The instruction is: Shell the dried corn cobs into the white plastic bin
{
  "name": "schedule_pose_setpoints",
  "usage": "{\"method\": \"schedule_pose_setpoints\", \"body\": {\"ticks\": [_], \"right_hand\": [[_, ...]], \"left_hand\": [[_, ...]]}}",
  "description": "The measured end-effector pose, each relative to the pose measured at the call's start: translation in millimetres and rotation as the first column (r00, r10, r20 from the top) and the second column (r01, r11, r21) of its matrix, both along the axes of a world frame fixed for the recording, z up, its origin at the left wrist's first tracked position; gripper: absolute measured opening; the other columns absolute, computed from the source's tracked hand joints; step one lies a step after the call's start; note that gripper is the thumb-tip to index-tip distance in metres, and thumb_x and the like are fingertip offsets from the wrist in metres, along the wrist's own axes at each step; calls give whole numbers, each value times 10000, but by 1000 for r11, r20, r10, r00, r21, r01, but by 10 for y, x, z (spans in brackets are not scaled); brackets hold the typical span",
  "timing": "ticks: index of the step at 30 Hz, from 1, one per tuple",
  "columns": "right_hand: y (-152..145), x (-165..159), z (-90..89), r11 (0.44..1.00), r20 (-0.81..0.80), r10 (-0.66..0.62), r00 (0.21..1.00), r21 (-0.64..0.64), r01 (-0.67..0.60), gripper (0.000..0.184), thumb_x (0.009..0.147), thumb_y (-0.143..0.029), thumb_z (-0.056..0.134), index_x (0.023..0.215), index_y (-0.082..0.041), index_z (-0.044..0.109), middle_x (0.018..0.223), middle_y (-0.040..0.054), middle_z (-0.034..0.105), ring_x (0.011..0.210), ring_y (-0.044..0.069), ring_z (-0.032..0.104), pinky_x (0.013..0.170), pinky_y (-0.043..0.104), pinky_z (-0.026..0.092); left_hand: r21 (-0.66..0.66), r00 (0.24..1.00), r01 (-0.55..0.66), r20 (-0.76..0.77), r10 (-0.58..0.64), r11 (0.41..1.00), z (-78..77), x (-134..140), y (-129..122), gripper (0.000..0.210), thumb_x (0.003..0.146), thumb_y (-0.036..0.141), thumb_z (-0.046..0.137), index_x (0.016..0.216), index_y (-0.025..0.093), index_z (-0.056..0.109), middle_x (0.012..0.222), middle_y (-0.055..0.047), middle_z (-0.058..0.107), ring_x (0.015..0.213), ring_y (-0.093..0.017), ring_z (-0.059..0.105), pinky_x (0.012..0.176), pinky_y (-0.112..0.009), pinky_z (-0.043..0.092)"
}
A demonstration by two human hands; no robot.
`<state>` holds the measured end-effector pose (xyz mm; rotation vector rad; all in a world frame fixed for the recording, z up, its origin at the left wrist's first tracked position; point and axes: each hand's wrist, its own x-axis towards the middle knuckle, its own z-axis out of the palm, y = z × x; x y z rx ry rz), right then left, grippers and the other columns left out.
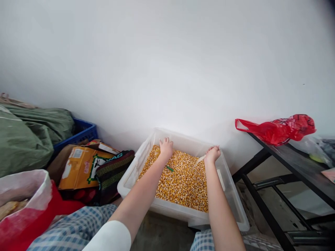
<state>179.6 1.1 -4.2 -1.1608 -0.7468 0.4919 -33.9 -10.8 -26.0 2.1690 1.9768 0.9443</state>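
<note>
A translucent plastic bin (178, 205) stands before me, holding a broad bed of yellow corn kernels (180, 188). My left hand (166, 147) is over the far left part of the kernels, fingers apart; whether it touches them I cannot tell. A yellowish piece (157, 152) lies just left of it, its kind unclear. Near the bin's far right corner, my right hand (213, 154) is closed around one end of a pale flat strip (199, 160), which slants down toward the kernels. Between my forearms, a small green piece (170, 168) lies on the corn.
Left of the bin are a mesh bag (115, 170), an orange cardboard box (83, 165), a blue crate (86, 131) under green cloth (34, 132), and a red-and-white sack (28, 216). To the right, a black-framed table (295, 164) carries a red plastic bag (282, 129). A white wall rises behind.
</note>
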Motion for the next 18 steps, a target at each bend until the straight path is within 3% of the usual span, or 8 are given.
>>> {"method": "schedule_pose_setpoints", "body": {"ticks": [2,5,8,9,10,13,16,18], "right_hand": [[-28,-80,-4,1000,-76,17,997,-3,-18,325,844,-455,231,611,-229,240,448,-84,264,332,69,219,324,217,194],[-99,-232,58,994,-140,110,984,0,-111,343,841,-461,277,599,-220,246,435,-93,258,323,57,201,319,201,176],[-237,-438,254,962,-192,268,944,7,-271,387,840,-486,298,573,-213,238,413,-101,216,315,54,174,315,197,180],[-309,-537,347,936,-218,347,912,17,-352,399,840,-486,314,563,-210,233,406,-103,196,314,55,164,314,195,184],[-401,-662,448,865,-289,495,819,70,-498,408,840,-477,342,558,-206,225,404,-104,184,317,56,152,314,194,183],[-810,-1221,736,615,-413,763,498,225,-755,403,842,-418,409,555,-195,235,413,-105,179,324,51,143,320,174,174],[-1372,-2021,873,384,-447,857,255,224,-896,418,842,-438,401,538,-192,257,426,-95,199,337,49,181,338,167,193],[-1743,-2591,838,212,-399,907,136,152,-965,451,850,-482,341,509,-199,255,413,-83,202,334,59,193,336,183,190]], "left_hand": [[12,1000,-26,-7,26,1000,65,15,-19,208,695,119,570,893,151,626,1118,-189,498,1150,-338,365,974,-583,112],[-35,998,20,59,-18,999,233,118,-180,209,695,154,580,898,152,626,1108,-182,509,1153,-341,364,975,-574,140],[-60,918,207,357,-173,976,371,180,-587,262,750,313,549,954,166,621,1038,-140,558,1079,-294,450,956,-471,277],[-27,831,288,503,-236,957,392,169,-772,309,779,365,509,1000,171,605,1047,-124,567,1064,-262,469,956,-417,302],[-6,709,332,661,-245,943,399,139,-970,351,796,401,480,1041,173,584,1077,-113,566,1062,-239,477,952,-379,319],[-91,225,400,974,-2,912,376,-81,-1564,462,791,480,466,1165,210,495,1195,-93,517,1097,-237,471,900,-372,374],[-5,-283,469,946,155,883,376,-479,-2040,529,806,526,390,1247,235,410,1178,-101,534,1068,-260,509,838,-412,420],[106,-483,345,872,79,932,412,-818,-2286,527,813,519,378,1251,229,423,1183,-100,542,1067,-260,518,850,-408,422]]}}
